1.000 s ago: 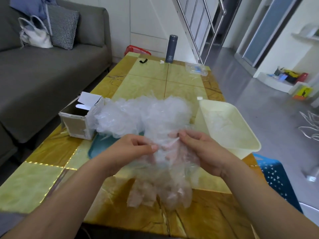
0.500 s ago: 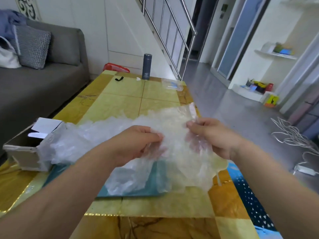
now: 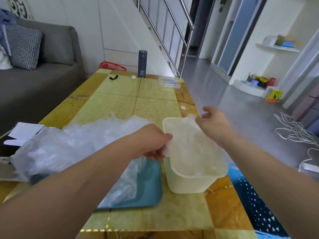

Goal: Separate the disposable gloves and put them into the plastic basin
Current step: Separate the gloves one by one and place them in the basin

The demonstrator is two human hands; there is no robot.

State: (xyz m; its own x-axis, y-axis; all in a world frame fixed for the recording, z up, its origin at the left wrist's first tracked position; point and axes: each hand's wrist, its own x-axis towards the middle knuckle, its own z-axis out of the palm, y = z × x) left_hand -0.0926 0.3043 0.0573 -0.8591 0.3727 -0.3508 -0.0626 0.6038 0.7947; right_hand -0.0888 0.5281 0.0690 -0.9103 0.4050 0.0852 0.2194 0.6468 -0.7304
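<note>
A cream plastic basin (image 3: 188,184) stands on the table at the right. One clear disposable glove (image 3: 188,144) is spread over its opening. My left hand (image 3: 151,142) pinches the glove's near-left edge at the basin's rim. My right hand (image 3: 212,123) holds the far edge over the basin's back corner between thumb and fingers. A big heap of clear gloves (image 3: 72,144) lies to the left, partly on a teal tray (image 3: 146,192).
An open cardboard box (image 3: 15,140) sits at the table's left edge. A dark flask (image 3: 142,63), a black clip (image 3: 114,77) and a clear packet (image 3: 169,81) are at the far end. A blue perforated basket (image 3: 259,204) stands right of the table; a grey sofa (image 3: 34,83) is at the left.
Both hands have carried one glove from the heap rightward and now hold it spread over the basin. The camera has turned right with them.
</note>
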